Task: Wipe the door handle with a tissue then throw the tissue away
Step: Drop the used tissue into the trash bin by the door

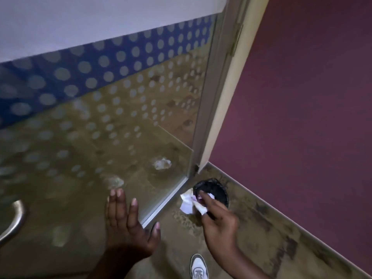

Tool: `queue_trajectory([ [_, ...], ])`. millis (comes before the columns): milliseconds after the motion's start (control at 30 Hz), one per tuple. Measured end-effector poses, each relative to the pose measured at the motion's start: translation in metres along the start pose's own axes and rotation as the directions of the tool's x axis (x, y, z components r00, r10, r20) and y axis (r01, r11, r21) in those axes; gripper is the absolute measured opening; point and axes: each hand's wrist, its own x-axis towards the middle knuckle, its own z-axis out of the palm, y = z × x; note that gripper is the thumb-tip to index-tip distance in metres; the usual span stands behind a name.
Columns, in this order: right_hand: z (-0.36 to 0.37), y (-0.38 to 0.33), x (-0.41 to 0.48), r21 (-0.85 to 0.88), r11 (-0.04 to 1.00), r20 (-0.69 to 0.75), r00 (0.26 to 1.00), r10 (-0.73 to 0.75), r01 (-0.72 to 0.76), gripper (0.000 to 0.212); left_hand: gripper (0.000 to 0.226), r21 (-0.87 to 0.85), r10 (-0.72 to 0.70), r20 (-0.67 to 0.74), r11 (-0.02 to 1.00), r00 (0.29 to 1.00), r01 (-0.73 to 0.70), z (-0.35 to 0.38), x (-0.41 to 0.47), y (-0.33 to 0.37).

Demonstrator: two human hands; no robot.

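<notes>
the right hand [218, 220] pinches the crumpled tissue [189, 203] at lower centre, over the black bin [216, 191] (soft, weightless stuff, best held by a bunched fold), while the left hand [128, 224] spreads flat against the glass door [100, 117].

Maroon wall [302, 97]; patterned carpet [261, 234]; white shoe [198, 267].

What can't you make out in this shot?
- Door handle, head view: cut off by the left edge and blurred.
- Black bin: the tissue and right hand cover part of it; contents unclear.
- Shoe: cut by the bottom edge.
</notes>
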Motion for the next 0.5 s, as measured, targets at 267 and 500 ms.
queue_trajectory([
  [267,-0.049,0.145,0.083,-0.122,0.989,-0.339,0.933,-0.125,0.089,0.043,0.088,-0.094,0.014,-0.027,0.995,1.000,-0.016,0.167,0.006,0.046],
  [500,-0.064,0.273,0.136,-0.251,0.966,-0.322,0.935,-0.150,0.068,0.028,0.082,-0.222,0.052,0.048,0.974,0.998,-0.040,0.299,-0.004,0.069],
])
